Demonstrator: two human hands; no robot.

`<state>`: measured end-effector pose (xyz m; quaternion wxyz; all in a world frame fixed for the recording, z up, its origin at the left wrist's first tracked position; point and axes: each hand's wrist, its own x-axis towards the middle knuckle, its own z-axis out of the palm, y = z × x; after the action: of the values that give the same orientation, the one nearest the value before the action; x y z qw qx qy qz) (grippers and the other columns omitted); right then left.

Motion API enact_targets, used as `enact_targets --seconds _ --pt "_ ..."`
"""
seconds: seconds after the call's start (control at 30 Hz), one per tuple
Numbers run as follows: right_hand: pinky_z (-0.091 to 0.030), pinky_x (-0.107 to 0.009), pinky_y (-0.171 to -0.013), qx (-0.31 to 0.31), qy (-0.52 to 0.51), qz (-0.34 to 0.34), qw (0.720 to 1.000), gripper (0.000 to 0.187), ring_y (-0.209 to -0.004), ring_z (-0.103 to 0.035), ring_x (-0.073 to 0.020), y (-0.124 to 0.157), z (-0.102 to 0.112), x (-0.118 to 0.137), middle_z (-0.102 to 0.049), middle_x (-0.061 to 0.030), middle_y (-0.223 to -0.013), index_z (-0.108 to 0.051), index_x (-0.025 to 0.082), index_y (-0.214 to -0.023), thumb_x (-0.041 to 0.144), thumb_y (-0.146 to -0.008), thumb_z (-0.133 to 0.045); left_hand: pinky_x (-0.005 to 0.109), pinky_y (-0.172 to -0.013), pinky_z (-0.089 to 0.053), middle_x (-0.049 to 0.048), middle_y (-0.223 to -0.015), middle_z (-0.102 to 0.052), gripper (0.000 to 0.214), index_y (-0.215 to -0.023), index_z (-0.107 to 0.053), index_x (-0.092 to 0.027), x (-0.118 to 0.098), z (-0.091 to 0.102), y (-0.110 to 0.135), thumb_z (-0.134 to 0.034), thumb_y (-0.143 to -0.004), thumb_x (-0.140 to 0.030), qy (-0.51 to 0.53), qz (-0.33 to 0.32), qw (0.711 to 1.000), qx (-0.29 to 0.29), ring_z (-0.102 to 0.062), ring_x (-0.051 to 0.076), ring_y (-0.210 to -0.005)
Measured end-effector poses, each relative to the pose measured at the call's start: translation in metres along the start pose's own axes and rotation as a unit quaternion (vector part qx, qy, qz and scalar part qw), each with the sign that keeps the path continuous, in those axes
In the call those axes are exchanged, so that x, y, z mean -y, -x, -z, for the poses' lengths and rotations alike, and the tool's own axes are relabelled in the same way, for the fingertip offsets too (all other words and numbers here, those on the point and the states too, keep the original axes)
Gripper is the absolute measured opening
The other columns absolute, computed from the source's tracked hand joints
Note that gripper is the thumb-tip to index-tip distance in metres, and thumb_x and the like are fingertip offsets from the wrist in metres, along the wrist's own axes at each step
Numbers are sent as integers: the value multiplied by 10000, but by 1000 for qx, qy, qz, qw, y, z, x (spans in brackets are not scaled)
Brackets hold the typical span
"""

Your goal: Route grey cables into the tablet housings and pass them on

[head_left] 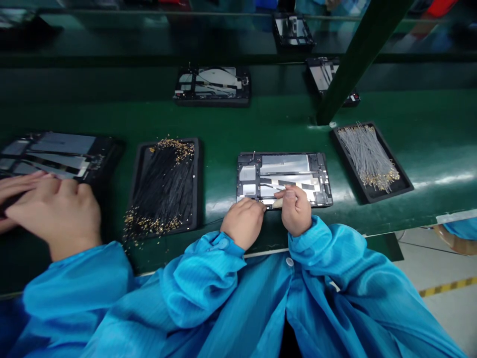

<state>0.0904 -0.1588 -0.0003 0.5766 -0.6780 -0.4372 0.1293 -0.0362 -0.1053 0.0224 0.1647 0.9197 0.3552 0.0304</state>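
An open tablet chassis (283, 178) lies on the green belt in front of me, its inner plates and black tape strips showing. My left hand (243, 223) rests curled at its near edge, fingers tucked under. Close beside it, my right hand (296, 210) is also curled, thumb on top, pinching a small pale piece (278, 203) against the chassis's near edge. What the left fingers hold, if anything, is hidden. Both arms wear blue sleeves.
A black tray of black gold-tipped wires (162, 188) sits to the left, a tray of grey wires (368, 156) to the right. A co-worker's hands (52, 209) press on another tablet (55, 151). Further chassis (212, 85) lie beyond. A green post (356, 59) slants up.
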Motion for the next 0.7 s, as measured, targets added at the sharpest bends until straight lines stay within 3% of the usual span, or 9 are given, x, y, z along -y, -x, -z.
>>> enact_targets --seconds 0.17,0.27,0.37,0.43,0.5,0.6,0.7 --pt "-484 -289 -690 6 23 -11 1000 190 -721 -630 -147 -3 2 4 -660 7 -698 -521 219 -861 338 -861 -373 325 -817 -422 66 -813 -646 224 -816 -635 -151 -1 2 -1 -411 -813 -154 -2 -1 1000 -2 -551 198 -839" --pt "-474 -267 -663 39 55 1 998 233 -709 -616 -143 -7 4 10 -649 3 -693 -535 224 -815 337 -870 -339 328 -809 -426 72 -806 -642 226 -815 -633 -150 0 2 -1 -407 -810 -147 0 -6 1000 -4 -549 199 -837" --pt "-458 -262 -646 148 119 71 979 279 -683 -600 -150 -13 4 19 -639 -12 -702 -556 226 -778 336 -873 -317 338 -792 -434 81 -789 -632 219 -804 -626 -144 3 -1 1 -408 -796 -137 11 -9 1000 -6 -548 203 -823" --pt "-448 -277 -657 228 165 133 950 311 -656 -588 -163 -16 1 24 -632 -30 -677 -569 217 -755 352 -868 -312 350 -796 -434 90 -794 -626 206 -803 -621 -138 5 -4 2 -418 -774 -124 27 -15 999 -10 -545 210 -831" --pt "-441 -293 -666 269 198 172 927 351 -627 -576 -172 -17 -3 27 -625 -47 -645 -574 207 -717 376 -864 -305 361 -810 -427 100 -807 -622 199 -808 -618 -131 8 -7 3 -426 -756 -117 40 -23 999 -10 -540 220 -854" --pt "-436 -298 -658 271 208 177 923 359 -607 -569 -173 -18 -7 26 -615 -49 -613 -563 205 -674 382 -859 -311 368 -822 -420 108 -804 -619 196 -796 -615 -128 9 -9 0 -423 -757 -119 39 -24 999 -7 -539 225 -866" --pt "-439 -282 -611 235 163 96 953 317 -616 -582 -167 -23 -6 21 -610 -25 -614 -540 217 -690 392 -852 -332 359 -815 -420 100 -780 -622 222 -765 -615 -140 5 -3 -2 -394 -789 -136 36 -12 999 -11 -546 210 -835"
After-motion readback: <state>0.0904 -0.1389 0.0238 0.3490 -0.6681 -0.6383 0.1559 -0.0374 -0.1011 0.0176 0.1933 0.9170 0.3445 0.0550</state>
